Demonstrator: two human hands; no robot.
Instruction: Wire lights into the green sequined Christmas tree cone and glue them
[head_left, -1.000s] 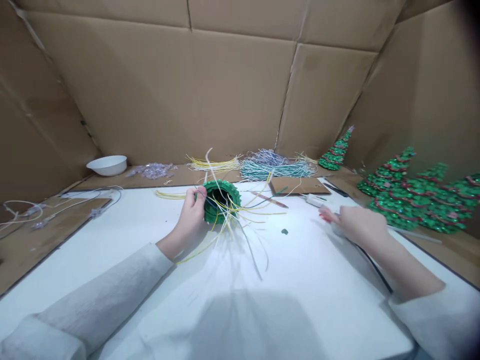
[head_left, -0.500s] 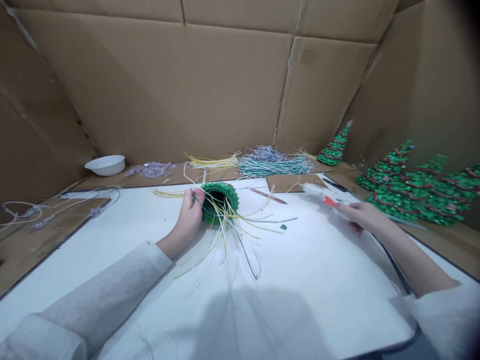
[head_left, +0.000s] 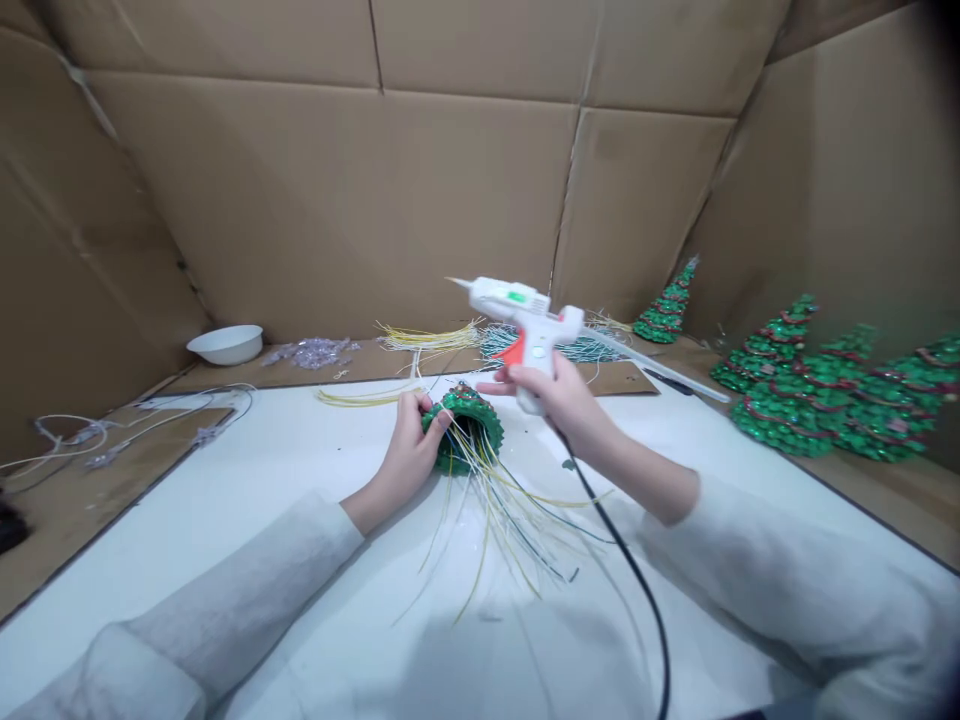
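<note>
My left hand (head_left: 412, 440) is closed on the rim of a small green Christmas tree (head_left: 491, 425), which lies on its side with its hollow base facing me. Yellow, white and dark green wires (head_left: 510, 490) fan out of that opening onto the white table. In my right hand (head_left: 562, 400) is a white hot glue gun (head_left: 525, 305) with an orange trigger, held above and to the right of the tree. Its nozzle points left, and a long glue stick sticks out of its back. The black cord hangs down from the handle.
Finished green trees (head_left: 832, 390) stand at the right edge. Behind the tree lie yellow wire bundles (head_left: 431, 337) and teal wires (head_left: 600, 348). A white bowl (head_left: 226, 345), clear plastic pieces (head_left: 315, 352) and white cables (head_left: 135, 440) are at the left. Cardboard walls enclose the table.
My right hand has brought the glue gun from the right side to above the tree. The tree and my left hand have shifted slightly right and down in view.
</note>
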